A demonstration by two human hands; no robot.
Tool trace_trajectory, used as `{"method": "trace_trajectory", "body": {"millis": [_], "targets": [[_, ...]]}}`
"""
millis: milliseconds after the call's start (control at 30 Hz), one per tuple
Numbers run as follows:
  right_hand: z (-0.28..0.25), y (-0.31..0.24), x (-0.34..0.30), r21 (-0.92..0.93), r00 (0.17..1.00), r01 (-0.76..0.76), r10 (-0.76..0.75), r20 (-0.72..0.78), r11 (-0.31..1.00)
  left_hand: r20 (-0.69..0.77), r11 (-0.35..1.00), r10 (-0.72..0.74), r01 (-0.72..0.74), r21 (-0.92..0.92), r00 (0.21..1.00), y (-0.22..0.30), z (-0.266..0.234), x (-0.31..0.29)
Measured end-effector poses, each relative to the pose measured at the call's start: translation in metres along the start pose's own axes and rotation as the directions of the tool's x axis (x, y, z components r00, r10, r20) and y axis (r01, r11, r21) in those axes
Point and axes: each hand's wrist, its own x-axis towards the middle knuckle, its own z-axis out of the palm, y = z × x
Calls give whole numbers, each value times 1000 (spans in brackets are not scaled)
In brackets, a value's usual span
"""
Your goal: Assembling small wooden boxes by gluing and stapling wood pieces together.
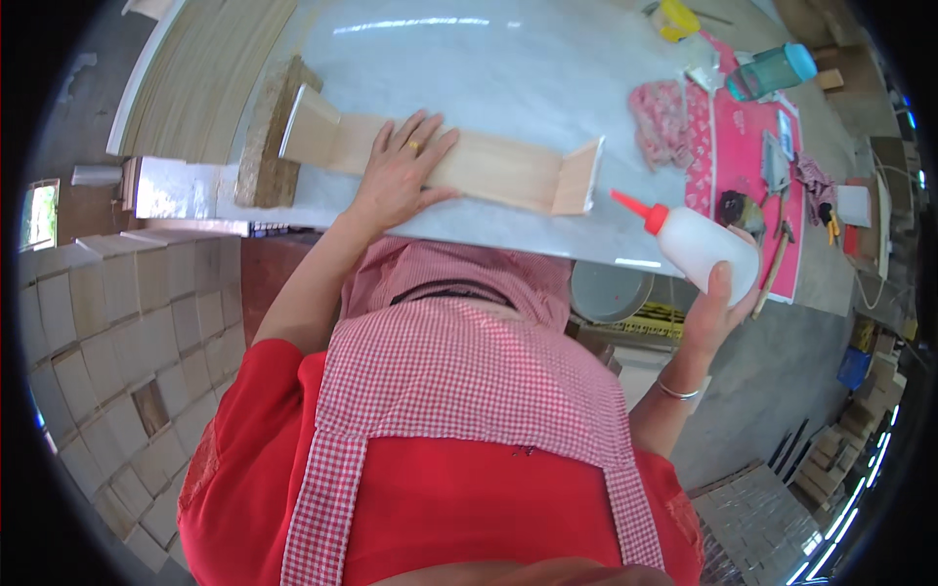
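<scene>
A long, light wooden board [503, 168] lies on the white table, with a short upright panel [580, 176] at its right end and another panel [311, 125] at its left end. My left hand [403, 171] rests flat on the board, fingers spread, a ring on one finger. In my right hand [721, 311] is a white squeeze glue bottle [705, 250] with a red nozzle. The bottle is tilted, its tip [619, 198] pointing left, just right of the right end panel and apart from it. Part of the bottle's base is hidden by my fingers.
A rough wooden block [271, 146] sits against the board's left end, beside a stack of thin boards [200, 78]. To the right are a pink crumpled cloth [661, 124], a pink mat [733, 146], a teal bottle [767, 73] and a yellow container [674, 20]. Stacked wooden pieces [137, 332] stand lower left.
</scene>
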Motion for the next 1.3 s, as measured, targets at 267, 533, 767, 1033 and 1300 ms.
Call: {"method": "trace_trajectory", "body": {"millis": [267,533,767,1033,1300], "targets": [[19,75,92,-151,879,-11,-62,-473,988,64,987,-158,160,-29,985,15,-6,-22],[-3,204,184,-625,902,-132,-169,-398,769,-60,973,-126,111,-201,990,6,-61,-31],[-13,188,204,-828,975,-54,-150,-164,558,-591,666,-481,708,234,647,-165,-255,-23],[-46,174,162,-866,970,25,-222,-100,500,17,429,-903,901,63,429,-289,-299,-24],[-35,127,136,-796,981,-28,-136,-138,605,-685,471,-563,861,193,462,-245,-318,-29]]}}
